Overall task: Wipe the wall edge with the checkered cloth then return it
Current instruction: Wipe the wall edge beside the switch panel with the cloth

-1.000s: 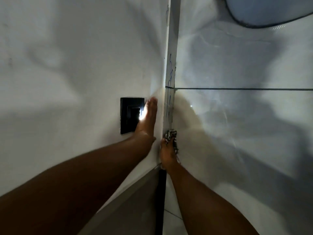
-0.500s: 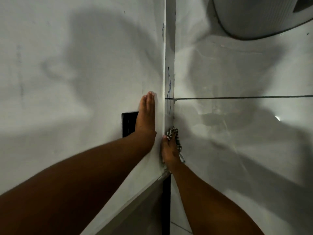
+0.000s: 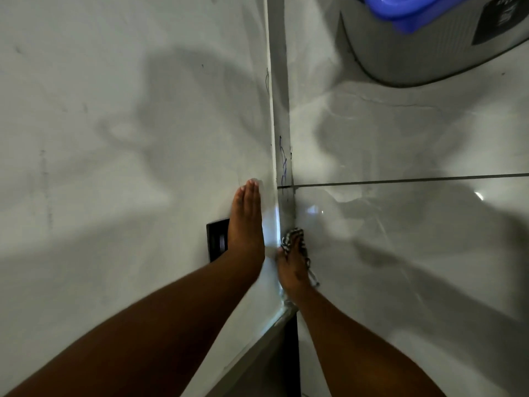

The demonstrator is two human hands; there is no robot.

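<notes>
The white wall edge (image 3: 279,116) runs vertically down the middle of the view, with blue pen scribbles on it. My right hand (image 3: 292,267) presses the black-and-white checkered cloth (image 3: 293,237) against the lower part of that edge, the cloth bunched under my fingers with a tail hanging down the right side. My left hand (image 3: 247,222) lies flat on the wall face just left of the edge, fingers together and pointing up, holding nothing.
A black wall switch plate (image 3: 216,242) sits left of my left hand, partly hidden by it. Glossy grey tiles (image 3: 400,224) with a dark grout line cover the right. At top right stands a grey appliance (image 3: 415,53) with a blue plastic container (image 3: 406,12) on it.
The view has tilted, bringing the blue container and appliance into sight. My left hand slid up along the wall past the switch plate. My right hand keeps the cloth at about the same spot on the edge.
</notes>
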